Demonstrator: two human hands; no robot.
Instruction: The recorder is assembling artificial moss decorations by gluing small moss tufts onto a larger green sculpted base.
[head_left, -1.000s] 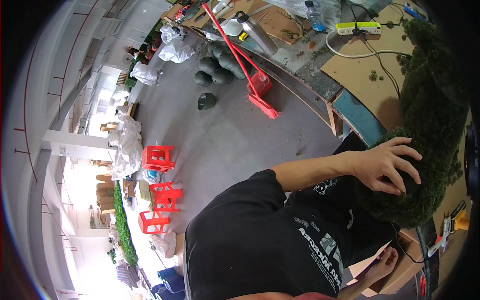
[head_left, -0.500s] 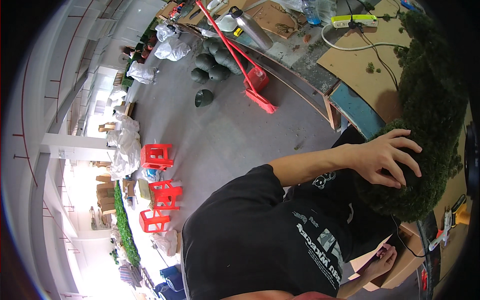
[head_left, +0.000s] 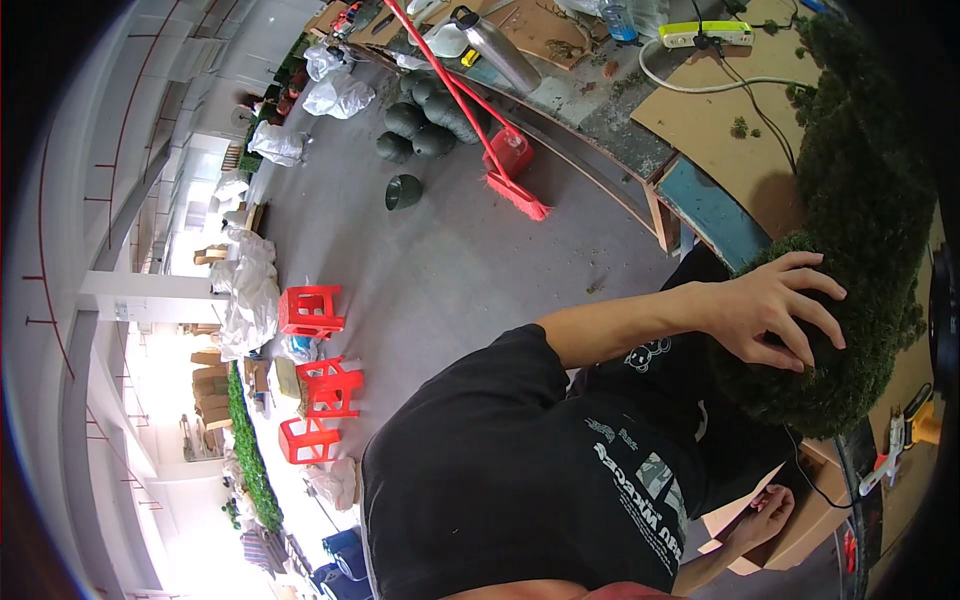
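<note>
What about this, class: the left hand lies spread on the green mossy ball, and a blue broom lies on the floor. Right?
No. The head view shows the broom is red, not blue. The left hand does lie spread on the green mossy ball.

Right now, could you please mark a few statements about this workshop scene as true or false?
1. The left hand rests with spread fingers on the green mossy mound. True.
2. The broom is blue. False: its handle and bristles are red.
3. Three red stools stand on the grey floor. True.
4. The person wears a white shirt. False: the shirt is black with a pale print.
5. The right hand also lies on the mossy mound. False: it is lower down, by a cardboard box, apart from the mound.
</note>
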